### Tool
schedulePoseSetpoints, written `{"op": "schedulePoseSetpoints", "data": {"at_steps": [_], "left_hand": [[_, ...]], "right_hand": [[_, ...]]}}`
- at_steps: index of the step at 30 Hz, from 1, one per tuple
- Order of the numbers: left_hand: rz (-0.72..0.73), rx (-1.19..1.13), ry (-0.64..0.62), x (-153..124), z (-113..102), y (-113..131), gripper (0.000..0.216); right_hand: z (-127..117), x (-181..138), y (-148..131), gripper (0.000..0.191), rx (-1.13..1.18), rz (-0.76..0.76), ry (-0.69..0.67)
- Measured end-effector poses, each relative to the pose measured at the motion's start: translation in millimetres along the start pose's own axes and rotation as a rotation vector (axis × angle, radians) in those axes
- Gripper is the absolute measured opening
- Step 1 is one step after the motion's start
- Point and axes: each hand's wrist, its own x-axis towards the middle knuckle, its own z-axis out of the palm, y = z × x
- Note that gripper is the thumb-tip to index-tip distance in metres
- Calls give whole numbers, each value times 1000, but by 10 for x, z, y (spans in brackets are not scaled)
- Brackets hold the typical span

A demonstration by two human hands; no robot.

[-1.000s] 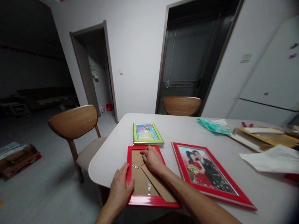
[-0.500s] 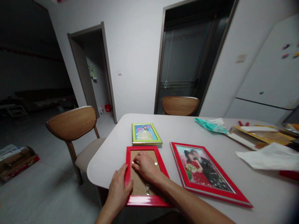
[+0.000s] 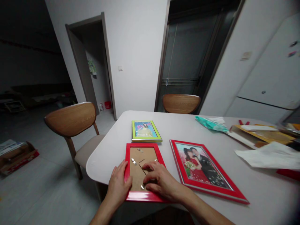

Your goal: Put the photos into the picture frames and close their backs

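At the desk's point(image 3: 105, 160) near edge: red photo frame point(image 3: 140, 196), back up, lime-green picture frame point(image 3: 146, 130) just beyond. Left hand point(image 3: 119, 181) clasps the red photo frame's left side; right hand point(image 3: 161, 180) curled at lower metal clip point(image 3: 142, 187), can't tell if gripping.

I am working in a home, likely its dining area: wooden chairs point(image 3: 70, 119) are standing at a pale table point(image 3: 112, 153), where framed photos point(image 3: 202, 167) are lying. To my right, a white fridge point(image 3: 267, 75) is carrying magnets point(image 3: 292, 54), and ahead a switch point(image 3: 120, 68) is sitting on a wall point(image 3: 138, 47) between two doorways point(image 3: 99, 53). To my left, what looks like a sofa point(image 3: 38, 94) is resting in a dim room point(image 3: 28, 64).
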Motion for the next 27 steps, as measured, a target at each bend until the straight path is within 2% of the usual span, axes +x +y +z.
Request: {"op": "schedulePoseSetpoints", "data": {"at_steps": [4,9,12,20,22,27], "left_hand": [[-8,3,2,-2,-13,16,47],[-6,11,-16,-50,30,65,48],[-16,19,-13,-62,78,82,49],[-44,-66,-12,-41,58,122,46],[-72,-172,12,-18,35,180,42],[-190,-701,61,85,-44,301,25]], "right_hand": [[43,10,-1,11,1,22,65],[5,-48,0,27,-123,201,182],[15,-45,8,27,-217,249,170],[-106,37,14,41,-101,320,194],[-165,58,-30,41,-107,323,214],[-240,136,-255,37,-79,230,334]]}}
